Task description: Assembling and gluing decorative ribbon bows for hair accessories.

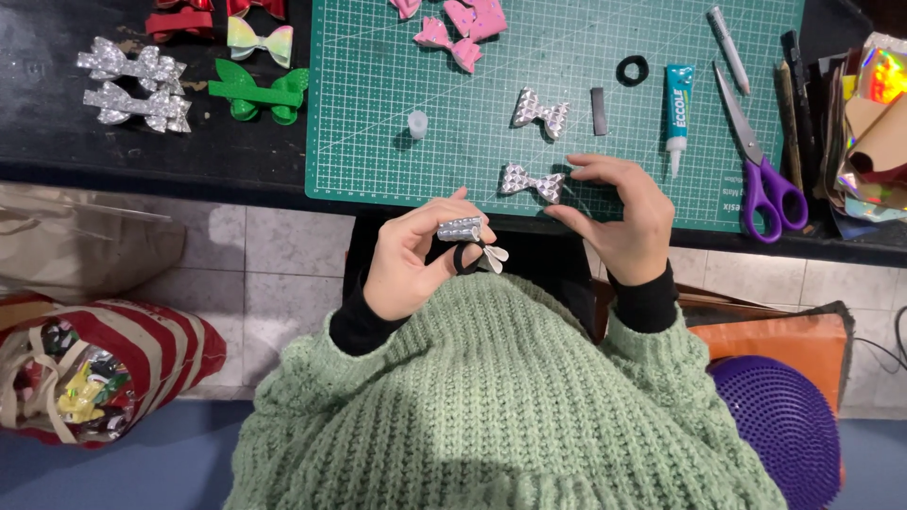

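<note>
- Silver bow with a black elastic loop is sitting in the left hand, just off the near edge of the green cutting mat, above the lap.
- Left fingers are closing around it, pinching its middle band.
- Right hand is hovering at the mat's near edge; its fingers are curling half shut, touching a second silver bow, though whether they are gripping it is unclear.
- Bow is looking light, thin and fairly stiff, with slick foil; holding it by the centre seems safest, since the wings could crease.
- Glue tube and purple-handled scissors are lying towards the mat's right edge.
</note>
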